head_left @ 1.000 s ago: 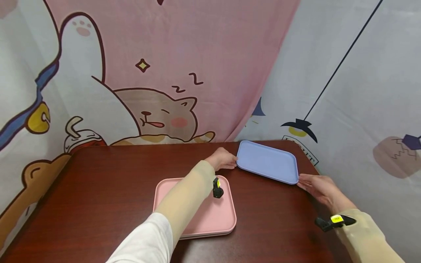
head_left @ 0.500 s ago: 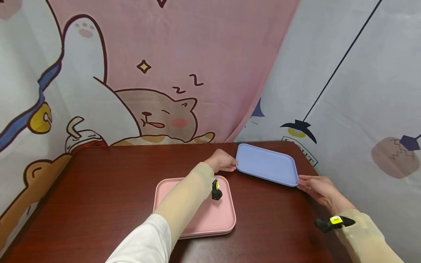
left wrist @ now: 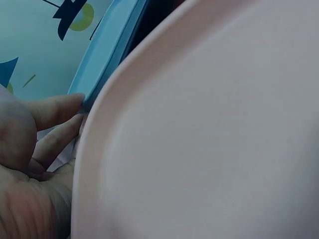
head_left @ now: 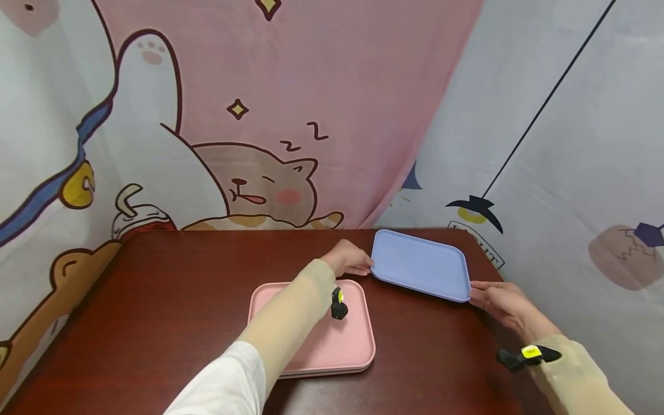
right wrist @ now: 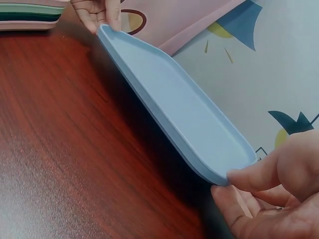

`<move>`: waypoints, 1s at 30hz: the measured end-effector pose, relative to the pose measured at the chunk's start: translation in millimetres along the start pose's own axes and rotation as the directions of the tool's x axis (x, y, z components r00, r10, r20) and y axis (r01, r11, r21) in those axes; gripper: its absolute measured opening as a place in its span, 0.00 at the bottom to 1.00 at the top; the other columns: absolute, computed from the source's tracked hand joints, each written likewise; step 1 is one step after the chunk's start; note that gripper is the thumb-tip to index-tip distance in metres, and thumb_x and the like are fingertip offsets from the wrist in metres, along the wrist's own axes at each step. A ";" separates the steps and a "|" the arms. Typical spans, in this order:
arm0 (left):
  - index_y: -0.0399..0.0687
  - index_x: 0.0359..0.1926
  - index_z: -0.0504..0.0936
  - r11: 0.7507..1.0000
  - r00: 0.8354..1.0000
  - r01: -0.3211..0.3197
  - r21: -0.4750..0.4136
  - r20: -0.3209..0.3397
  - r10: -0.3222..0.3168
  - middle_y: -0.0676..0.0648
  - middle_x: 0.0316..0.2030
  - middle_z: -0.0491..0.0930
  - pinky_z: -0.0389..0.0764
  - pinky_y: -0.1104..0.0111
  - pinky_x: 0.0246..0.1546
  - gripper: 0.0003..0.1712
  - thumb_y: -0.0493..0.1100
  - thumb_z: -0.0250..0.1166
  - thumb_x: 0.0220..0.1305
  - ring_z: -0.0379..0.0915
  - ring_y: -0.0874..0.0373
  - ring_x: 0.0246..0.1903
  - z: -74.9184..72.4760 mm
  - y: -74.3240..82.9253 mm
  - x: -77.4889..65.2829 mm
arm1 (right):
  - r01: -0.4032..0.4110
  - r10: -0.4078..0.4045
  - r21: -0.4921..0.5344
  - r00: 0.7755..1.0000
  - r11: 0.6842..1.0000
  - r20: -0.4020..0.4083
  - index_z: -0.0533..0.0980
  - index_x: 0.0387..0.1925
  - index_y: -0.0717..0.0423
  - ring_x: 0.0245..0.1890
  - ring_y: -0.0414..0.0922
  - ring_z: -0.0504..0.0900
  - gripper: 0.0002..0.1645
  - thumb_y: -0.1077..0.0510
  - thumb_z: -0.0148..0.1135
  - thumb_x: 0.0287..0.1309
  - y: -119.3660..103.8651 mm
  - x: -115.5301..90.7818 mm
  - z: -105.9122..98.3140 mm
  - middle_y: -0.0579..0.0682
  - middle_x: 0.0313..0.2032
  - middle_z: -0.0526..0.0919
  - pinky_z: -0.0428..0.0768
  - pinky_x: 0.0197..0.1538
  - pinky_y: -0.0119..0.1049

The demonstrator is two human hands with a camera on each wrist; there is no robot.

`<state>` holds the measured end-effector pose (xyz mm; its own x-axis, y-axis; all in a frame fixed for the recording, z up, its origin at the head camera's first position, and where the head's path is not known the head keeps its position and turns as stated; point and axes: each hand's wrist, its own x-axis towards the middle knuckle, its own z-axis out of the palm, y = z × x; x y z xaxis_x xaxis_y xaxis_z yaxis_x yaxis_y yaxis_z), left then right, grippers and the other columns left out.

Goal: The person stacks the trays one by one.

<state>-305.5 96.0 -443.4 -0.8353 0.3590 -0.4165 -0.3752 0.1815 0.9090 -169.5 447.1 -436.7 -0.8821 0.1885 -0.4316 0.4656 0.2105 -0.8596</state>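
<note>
A light blue rectangular tray (head_left: 420,265) is held at the far right of the table, its shadow beneath it in the right wrist view. My left hand (head_left: 347,258) pinches its left end. At the opposite end, the right hand (head_left: 505,305) pinches the near right corner, thumb (right wrist: 254,174) on the rim and fingers below. A pink tray (head_left: 342,340) tops a stack in front of me, partly hidden by my left forearm. In the left wrist view this pink tray (left wrist: 199,139) fills most of the picture, with the blue tray (left wrist: 107,50) behind it.
Pink, pale green and dark green layers show in the tray stack (right wrist: 30,15) in the right wrist view. The dark reddish-brown table (head_left: 171,323) meets a printed cartoon curtain (head_left: 363,86) at its back and right sides.
Both hands have brought the blue tray slightly nearer to me and lower in the head view. The head view has shifted a little too; the pink stack stays in place.
</note>
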 end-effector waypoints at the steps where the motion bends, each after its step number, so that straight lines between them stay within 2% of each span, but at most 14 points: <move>1: 0.26 0.36 0.86 1.000 1.000 -0.004 -0.001 -0.001 0.004 0.38 0.33 0.87 0.91 0.62 0.42 0.03 0.27 0.72 0.64 0.83 0.53 0.28 -0.2 0.3 -0.6 | 0.001 -0.001 0.001 1.000 1.000 0.002 0.58 0.75 0.80 0.43 0.42 0.86 0.36 0.66 0.60 0.76 -0.8 -0.4 -0.1 0.74 0.67 0.70 0.87 0.56 0.41; 5: 0.25 0.37 0.86 1.000 1.000 -0.020 -0.017 -0.005 0.020 0.37 0.34 0.87 0.91 0.61 0.43 0.04 0.27 0.72 0.63 0.85 0.50 0.31 -1.8 2.5 -4.4 | 0.004 -0.004 0.004 1.000 1.000 0.009 0.58 0.75 0.80 0.44 0.42 0.86 0.36 0.66 0.59 0.76 -4.5 -1.7 -0.9 0.71 0.64 0.74 0.86 0.58 0.43; 11: 0.23 0.45 0.81 0.996 0.999 -0.035 -0.077 -0.023 0.034 0.38 0.37 0.84 0.90 0.62 0.44 0.12 0.26 0.73 0.62 0.88 0.49 0.38 -7.5 8.5 -10.6 | 0.007 -0.007 0.016 1.000 1.000 0.017 0.57 0.76 0.79 0.43 0.42 0.86 0.37 0.68 0.60 0.75 -10.5 -3.0 -1.0 0.58 0.55 0.82 0.84 0.60 0.45; 16: 0.26 0.50 0.78 0.997 0.999 -0.042 -0.062 -0.036 0.040 0.39 0.39 0.86 0.88 0.58 0.51 0.19 0.29 0.74 0.62 0.89 0.48 0.41 -14.4 12.5 -14.9 | 0.013 -0.014 0.028 0.999 1.000 0.030 0.56 0.76 0.78 0.45 0.44 0.87 0.38 0.67 0.61 0.74 -16.4 -5.9 2.8 0.55 0.52 0.83 0.81 0.63 0.48; 21: 0.24 0.49 0.79 0.988 0.997 -0.081 -0.132 -0.022 0.079 0.38 0.39 0.86 0.87 0.58 0.53 0.18 0.27 0.73 0.60 0.89 0.47 0.42 -21.8 14.5 -16.1 | 0.032 -0.033 0.035 0.998 0.999 0.051 0.57 0.76 0.79 0.45 0.44 0.87 0.39 0.66 0.63 0.74 -21.5 -8.1 6.6 0.53 0.50 0.84 0.79 0.65 0.49; 27: 0.21 0.50 0.79 0.970 0.993 -0.117 -0.214 -0.018 0.116 0.37 0.42 0.86 0.84 0.54 0.58 0.18 0.25 0.71 0.61 0.87 0.48 0.44 -25.8 16.7 -20.7 | 0.054 -0.059 0.076 0.996 0.996 0.068 0.57 0.75 0.81 0.43 0.43 0.87 0.39 0.68 0.64 0.72 -26.9 -11.0 10.5 0.49 0.45 0.85 0.83 0.62 0.46; 30: 0.21 0.51 0.81 0.965 0.992 -0.125 -0.232 -0.009 0.127 0.37 0.44 0.86 0.86 0.57 0.56 0.16 0.27 0.72 0.63 0.86 0.50 0.44 -26.6 16.7 -22.8 | 0.063 -0.072 0.113 0.995 0.992 0.072 0.56 0.74 0.82 0.41 0.44 0.87 0.38 0.71 0.63 0.72 -29.2 -13.7 12.9 0.49 0.43 0.86 0.85 0.59 0.45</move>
<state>-303.4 66.5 -418.2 -0.8797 0.3706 -0.2979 -0.3504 -0.0819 0.9330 -172.0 425.9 -409.2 -0.9160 0.1034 -0.3876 0.3980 0.1123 -0.9105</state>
